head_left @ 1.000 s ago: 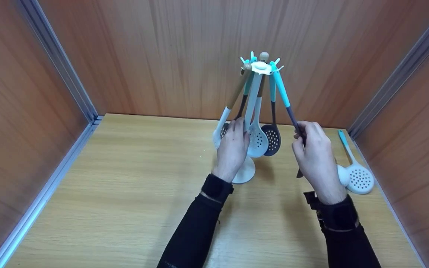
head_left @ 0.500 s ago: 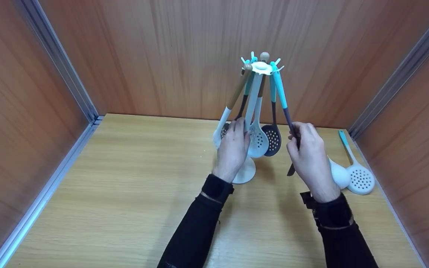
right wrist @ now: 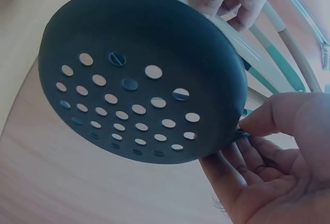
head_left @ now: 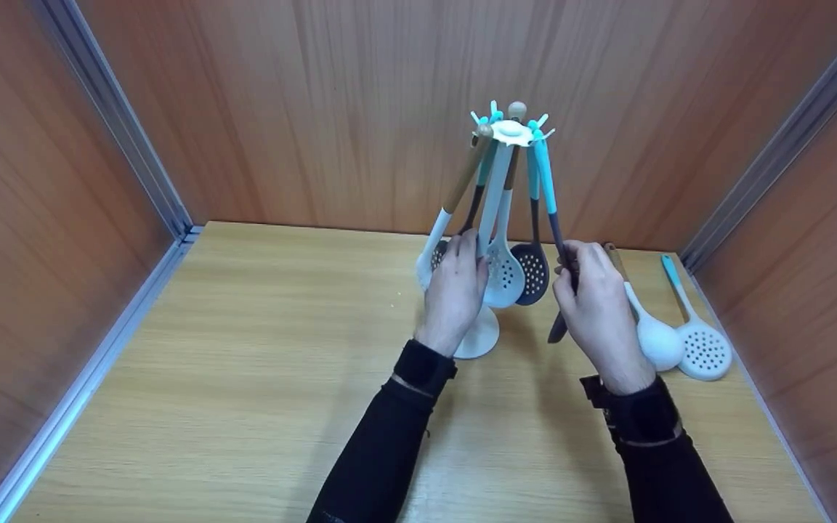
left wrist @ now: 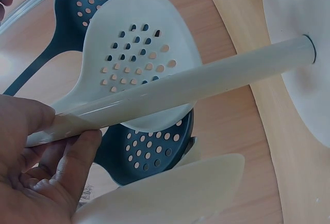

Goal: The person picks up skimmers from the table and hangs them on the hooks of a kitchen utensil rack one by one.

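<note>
My left hand (head_left: 453,290) grips the white post (left wrist: 206,87) of a utensil stand, thumb on one side and fingers on the other. In my right hand (head_left: 596,305) I pinch a dark skimmer (right wrist: 139,79) at its neck, just above the perforated head. Its turquoise handle (head_left: 546,174) slants up to the stand's hooked top (head_left: 511,133), the upper end right at a hook. Other utensils hang there: a white slotted spoon (head_left: 503,274), another dark skimmer (head_left: 532,272) and a white utensil with a brown handle (head_left: 466,174) among them. Part of the stand's round base (head_left: 478,338) shows below my left hand.
On the table (head_left: 244,363) at the right lie a white ladle (head_left: 658,341) and a white skimmer (head_left: 704,349) with a turquoise handle, side by side. Wooden panels (head_left: 353,109) with metal edge strips enclose the back and both sides.
My right hand has moved left toward the stand, and the skimmer it holds now hangs steeper. This uncovers more of the ladle on the table. My left hand stays on the post.
</note>
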The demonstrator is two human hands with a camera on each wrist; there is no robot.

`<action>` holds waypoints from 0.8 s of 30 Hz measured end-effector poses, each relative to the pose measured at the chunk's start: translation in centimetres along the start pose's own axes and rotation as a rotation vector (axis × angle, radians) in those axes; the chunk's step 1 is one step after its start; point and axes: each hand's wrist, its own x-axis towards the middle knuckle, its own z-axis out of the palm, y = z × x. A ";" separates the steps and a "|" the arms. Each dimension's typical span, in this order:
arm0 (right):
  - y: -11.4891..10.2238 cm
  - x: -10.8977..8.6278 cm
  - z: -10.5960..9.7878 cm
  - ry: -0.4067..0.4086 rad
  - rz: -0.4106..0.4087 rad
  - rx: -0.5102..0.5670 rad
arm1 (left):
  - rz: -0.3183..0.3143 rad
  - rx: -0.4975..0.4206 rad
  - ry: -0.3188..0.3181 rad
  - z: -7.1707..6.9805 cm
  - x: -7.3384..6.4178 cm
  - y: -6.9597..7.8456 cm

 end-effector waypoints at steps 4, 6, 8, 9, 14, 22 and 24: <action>0.1 0.0 0.4 0.010 -0.020 0.003 | 0.005 0.014 0.004 0.0 0.0 0.0; 0.2 0.1 0.7 0.023 -0.035 0.004 | 0.020 0.020 0.016 0.0 -0.1 -0.1; 0.2 0.1 0.9 0.028 -0.042 0.009 | 0.034 0.021 0.026 0.0 -0.1 -0.1; 0.2 0.1 1.0 0.028 -0.040 0.013 | 0.038 0.018 0.029 0.0 -0.1 -0.1; 0.3 0.3 1.4 0.019 -0.020 0.024 | 0.028 0.000 0.018 -0.1 -0.1 -0.1; 0.5 0.5 1.8 0.014 -0.012 0.029 | 0.002 0.002 -0.003 -0.2 0.0 -0.1; 0.5 0.5 1.9 0.006 -0.002 0.035 | 0.003 0.001 -0.005 -0.3 0.0 -0.1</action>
